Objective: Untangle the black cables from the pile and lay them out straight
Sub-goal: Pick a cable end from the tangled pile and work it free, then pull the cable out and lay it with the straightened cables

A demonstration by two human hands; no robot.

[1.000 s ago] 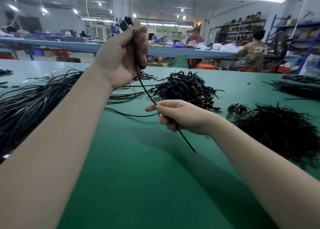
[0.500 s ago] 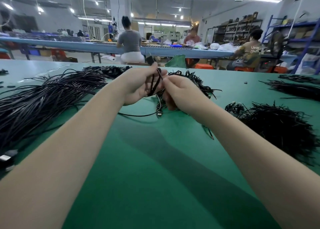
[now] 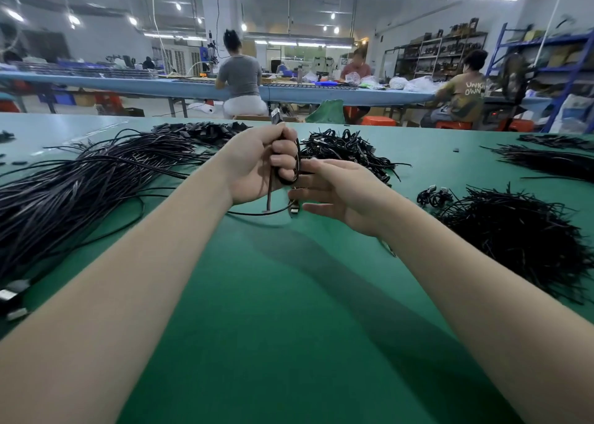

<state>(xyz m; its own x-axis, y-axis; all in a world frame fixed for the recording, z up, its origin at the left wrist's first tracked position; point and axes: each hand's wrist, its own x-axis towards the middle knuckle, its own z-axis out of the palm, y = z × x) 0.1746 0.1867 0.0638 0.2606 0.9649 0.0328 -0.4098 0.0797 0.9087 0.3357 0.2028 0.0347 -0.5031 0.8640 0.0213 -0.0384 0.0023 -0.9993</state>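
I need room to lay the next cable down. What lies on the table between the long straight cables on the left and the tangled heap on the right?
In the head view, mostly bare green table between the straight cables and the tangled heap; only both forearms cross above it.

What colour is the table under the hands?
Green. The table shows best in the head view, the only one.

Straightened cables (image 3: 80, 179) lie left on the table (image 3: 273, 327) (tangled pile (image 3: 350, 150) behind hands).

Green table (image 3: 289, 343), three seated workers at blue bench (image 3: 321, 92), orange stools (image 3: 377, 121), metal shelving (image 3: 440, 54)
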